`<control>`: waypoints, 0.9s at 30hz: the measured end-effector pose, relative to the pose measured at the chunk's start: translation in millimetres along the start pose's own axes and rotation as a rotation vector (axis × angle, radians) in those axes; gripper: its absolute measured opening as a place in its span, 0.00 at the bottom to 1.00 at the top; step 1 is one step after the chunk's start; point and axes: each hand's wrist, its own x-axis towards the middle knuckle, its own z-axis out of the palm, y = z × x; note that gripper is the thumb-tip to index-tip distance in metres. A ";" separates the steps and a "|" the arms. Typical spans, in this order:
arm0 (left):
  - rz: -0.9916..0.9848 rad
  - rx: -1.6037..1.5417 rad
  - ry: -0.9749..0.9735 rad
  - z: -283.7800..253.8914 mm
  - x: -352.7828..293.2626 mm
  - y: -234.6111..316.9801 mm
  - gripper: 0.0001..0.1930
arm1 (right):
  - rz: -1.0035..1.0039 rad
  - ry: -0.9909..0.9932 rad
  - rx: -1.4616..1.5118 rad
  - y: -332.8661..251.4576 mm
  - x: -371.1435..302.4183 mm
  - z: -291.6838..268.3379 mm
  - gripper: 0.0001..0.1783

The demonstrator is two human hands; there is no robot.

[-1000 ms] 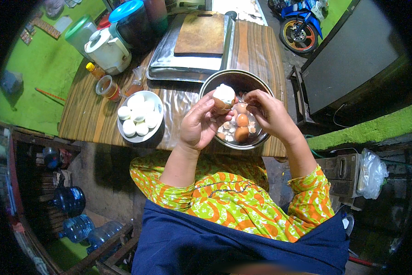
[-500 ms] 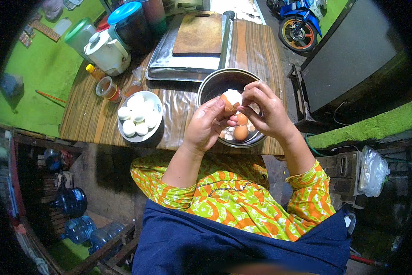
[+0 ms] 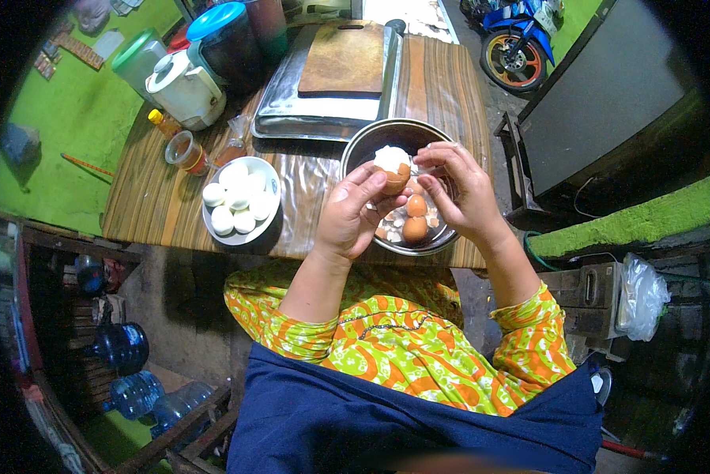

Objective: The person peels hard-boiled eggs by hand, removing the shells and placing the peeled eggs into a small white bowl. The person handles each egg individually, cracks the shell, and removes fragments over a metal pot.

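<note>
Between the thumb and fingers of my left hand [image 3: 353, 207] is a half-peeled egg [image 3: 392, 169], white on top with brown shell round its lower part. My right hand [image 3: 459, 189] hovers just right of it, fingers apart and curved, with nothing visible in them. Both hands are over a deep metal pot [image 3: 358, 148]. Inside the pot lie brown unpeeled eggs [image 3: 416, 227] and bits of broken shell [image 3: 391, 229]. Left of the pot, a white plate [image 3: 252, 238] carries several peeled white eggs [image 3: 235, 175].
Behind the pot, a wooden cutting board [image 3: 341, 62] rests on an upturned metal tray [image 3: 311, 126]. A white jug [image 3: 185, 95], a blue-lidded pitcher [image 3: 227, 55], a plastic cup [image 3: 186, 152] and a yellow-capped bottle [image 3: 163, 124] stand at the wooden table's [image 3: 438, 87] left side.
My right hand has drawn slightly away from the egg and its fingers have spread. The egg has tilted in my left hand, showing more of its brown shell.
</note>
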 end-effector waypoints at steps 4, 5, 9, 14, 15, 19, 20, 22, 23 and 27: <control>0.038 0.028 0.001 4.0 0.7 -5.3 0.20 | 0.100 0.017 0.086 -6.4 -1.5 6.0 0.11; 0.048 0.039 -0.008 3.4 1.0 -5.5 0.20 | 0.083 0.010 0.074 -6.3 -1.3 5.9 0.11; 0.069 0.072 -0.025 -0.7 1.3 -7.3 0.20 | 0.086 -0.067 0.070 -2.2 -1.3 2.5 0.11; 0.025 -0.006 -0.019 -4.5 1.4 -9.5 0.16 | 0.067 -0.135 0.097 2.7 -3.2 -2.0 0.11; 0.035 -0.068 -0.034 -5.3 2.6 -9.0 0.15 | 0.063 -0.159 0.099 3.2 -4.4 -3.5 0.11; 0.046 -0.113 0.028 -11.0 3.4 -1.2 0.14 | 0.075 -0.203 0.055 6.3 -9.8 -8.5 0.12; 0.035 -0.127 0.052 -11.8 2.9 0.4 0.15 | 0.087 -0.199 0.031 7.1 -10.8 -8.3 0.12; 0.050 -0.077 0.004 -11.4 2.3 0.8 0.19 | 0.229 -0.208 0.079 8.3 -11.7 -7.1 0.13; 0.065 -0.040 -0.031 -10.5 2.5 0.6 0.21 | 0.301 -0.212 0.103 8.4 -11.5 -6.2 0.14; 0.046 -0.010 -0.120 -5.0 3.9 1.5 0.27 | 0.147 -0.089 0.117 7.4 -2.5 -4.1 0.21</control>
